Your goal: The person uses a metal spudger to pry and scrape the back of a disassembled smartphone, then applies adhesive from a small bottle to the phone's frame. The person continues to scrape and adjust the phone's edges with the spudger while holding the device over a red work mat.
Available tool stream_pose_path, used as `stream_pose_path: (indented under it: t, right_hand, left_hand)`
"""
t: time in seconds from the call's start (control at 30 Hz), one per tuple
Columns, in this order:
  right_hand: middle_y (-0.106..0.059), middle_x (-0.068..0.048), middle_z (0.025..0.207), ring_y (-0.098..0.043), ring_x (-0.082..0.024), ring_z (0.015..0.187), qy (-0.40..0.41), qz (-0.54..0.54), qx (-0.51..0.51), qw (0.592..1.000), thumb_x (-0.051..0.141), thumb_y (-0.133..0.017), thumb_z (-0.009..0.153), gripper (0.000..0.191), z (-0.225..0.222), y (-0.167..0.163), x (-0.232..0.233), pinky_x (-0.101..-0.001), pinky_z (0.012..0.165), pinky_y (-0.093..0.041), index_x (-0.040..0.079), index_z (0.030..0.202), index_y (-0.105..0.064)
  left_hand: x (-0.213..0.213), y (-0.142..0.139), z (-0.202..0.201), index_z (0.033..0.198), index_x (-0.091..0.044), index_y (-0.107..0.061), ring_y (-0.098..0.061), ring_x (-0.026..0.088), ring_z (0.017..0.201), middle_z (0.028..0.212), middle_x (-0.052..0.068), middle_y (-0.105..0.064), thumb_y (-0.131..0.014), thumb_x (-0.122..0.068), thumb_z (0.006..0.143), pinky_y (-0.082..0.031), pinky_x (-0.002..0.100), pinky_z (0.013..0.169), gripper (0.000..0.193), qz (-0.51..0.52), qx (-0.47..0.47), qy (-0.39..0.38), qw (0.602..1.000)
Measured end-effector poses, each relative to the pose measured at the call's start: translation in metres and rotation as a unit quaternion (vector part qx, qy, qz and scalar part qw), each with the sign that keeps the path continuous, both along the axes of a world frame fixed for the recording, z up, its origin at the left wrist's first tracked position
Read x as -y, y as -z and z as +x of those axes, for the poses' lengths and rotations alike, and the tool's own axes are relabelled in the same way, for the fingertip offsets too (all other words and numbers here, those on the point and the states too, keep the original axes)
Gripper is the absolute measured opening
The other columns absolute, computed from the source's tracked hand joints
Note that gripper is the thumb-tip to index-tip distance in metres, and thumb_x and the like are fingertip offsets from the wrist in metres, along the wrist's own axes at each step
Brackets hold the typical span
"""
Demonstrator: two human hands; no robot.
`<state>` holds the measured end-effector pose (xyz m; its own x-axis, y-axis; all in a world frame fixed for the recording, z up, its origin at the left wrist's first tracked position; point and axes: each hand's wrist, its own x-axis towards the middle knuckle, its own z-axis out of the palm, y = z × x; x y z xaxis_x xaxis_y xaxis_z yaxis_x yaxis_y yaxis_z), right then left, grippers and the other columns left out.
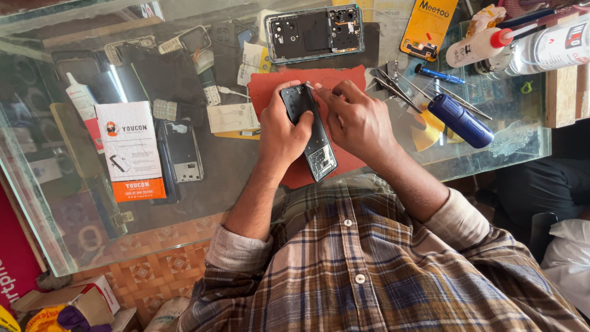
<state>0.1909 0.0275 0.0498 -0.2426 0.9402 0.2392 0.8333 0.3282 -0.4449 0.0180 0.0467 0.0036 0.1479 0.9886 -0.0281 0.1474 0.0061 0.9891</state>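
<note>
In the head view, the left hand (pixel 284 132) has its fingers wrapped around the edge of a dark phone frame (pixel 309 131), which it holds tilted just above the red mat (pixel 344 83) on the glass table (pixel 227 172). The right hand (pixel 356 120) rests on the frame's upper end, its fingertips pinched together there; whether they hold some small tool I cannot tell. Beyond the mat lies an opened phone (pixel 314 33), and at the right are tweezers (pixel 393 88) and a blue screwdriver (pixel 460 120).

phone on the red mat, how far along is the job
Done: the opened phone lies at the back of the glass table with its insides bared. In hand: the left hand holds a dark phone panel over the red mat while the right hand works its top edge. Left: the two parts are not yet joined.
</note>
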Motion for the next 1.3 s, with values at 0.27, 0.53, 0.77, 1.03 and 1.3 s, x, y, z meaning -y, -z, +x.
stream_pose_path:
  t: [0.27,0.53,0.77,1.03,1.3]
  right_hand:
    - [-0.067,-0.007,0.1,-0.069,-0.028,0.071,-0.006,-0.004,0.001,1.0,0.003,-0.065,0.09,0.046,0.001,0.003,0.0,-0.0406,0.058,-0.055,0.016,0.134,-0.07]
    - [-0.066,-0.008,0.096,-0.068,-0.031,0.07,-0.032,-0.051,0.0,0.998,0.004,-0.063,0.09,0.047,0.013,-0.009,0.004,-0.043,0.059,-0.055,0.014,0.136,-0.069]
    - [-0.066,-0.008,0.095,-0.068,-0.031,0.071,-0.023,-0.069,0.001,0.997,0.003,-0.061,0.089,0.046,0.017,-0.016,0.026,-0.0437,0.059,-0.055,0.014,0.133,-0.069]
    - [-0.066,-0.008,0.096,-0.068,-0.031,0.071,-0.035,-0.041,-0.006,0.999,0.002,-0.062,0.09,0.046,0.014,-0.004,0.012,-0.0428,0.059,-0.055,0.013,0.135,-0.067]
    - [-0.064,-0.008,0.093,-0.067,-0.029,0.063,-0.092,-0.119,0.039,0.988,0.002,-0.064,0.083,0.051,0.031,-0.032,0.067,-0.0414,0.055,-0.054,0.007,0.134,-0.067]
  left_hand:
    - [-0.001,0.001,0.001,0.132,0.0,-0.054,-0.08,0.024,0.098,0.107,0.013,-0.078,-0.065,-0.003,0.085,-0.062,0.035,0.09,0.048,-0.004,-0.009,-0.004,1.0]
    - [-0.001,0.004,0.0,0.131,0.0,-0.056,-0.079,0.026,0.098,0.106,0.014,-0.077,-0.065,-0.005,0.084,-0.061,0.037,0.09,0.048,0.013,-0.023,-0.006,1.0]
    - [-0.002,0.005,0.0,0.131,-0.001,-0.056,-0.079,0.027,0.095,0.102,0.014,-0.076,-0.065,-0.007,0.083,-0.061,0.037,0.088,0.049,0.003,-0.031,-0.006,1.0]
    - [-0.003,0.008,0.0,0.13,-0.001,-0.056,-0.078,0.027,0.099,0.105,0.014,-0.077,-0.064,-0.006,0.083,-0.061,0.037,0.09,0.048,0.028,-0.013,-0.004,1.0]
    - [-0.002,0.006,0.003,0.129,-0.001,-0.057,-0.079,0.026,0.085,0.094,0.014,-0.076,-0.064,-0.008,0.083,-0.062,0.037,0.079,0.047,-0.002,-0.037,-0.015,0.999]
